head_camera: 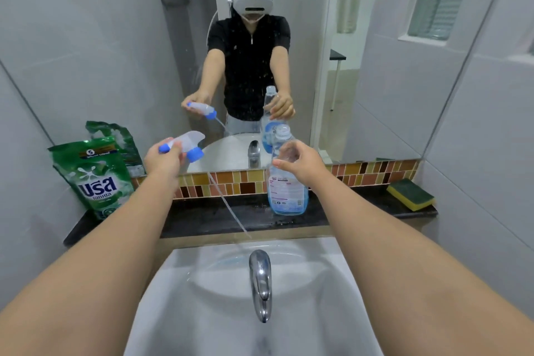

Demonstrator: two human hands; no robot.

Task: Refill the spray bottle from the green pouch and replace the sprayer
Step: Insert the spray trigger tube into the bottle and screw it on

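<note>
1. Above the dark surface [202, 217], my left hand [163, 160] has its grip closed round the sprayer [185, 146], tube trailing toward the sink [332, 283].
2. My right hand [303, 166] holds the spray bottle [286, 191] by its shoulder, standing, neck open.
3. Risk: tube drips; bottle may tip if steadied poorly.
4. Bottle: shallow blue liquid. Green pouch [95, 179] stands left, contents unseen.

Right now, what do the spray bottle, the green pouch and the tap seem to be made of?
Spray bottle: clear, glossy plastic, it seems; blue liquid shows through its wall.
Green pouch: probably flexible plastic film, shiny and creased, with a crumpled top.
Tap: metal with a polished chrome-like finish, judging by its bright mirror-like reflections.
</note>
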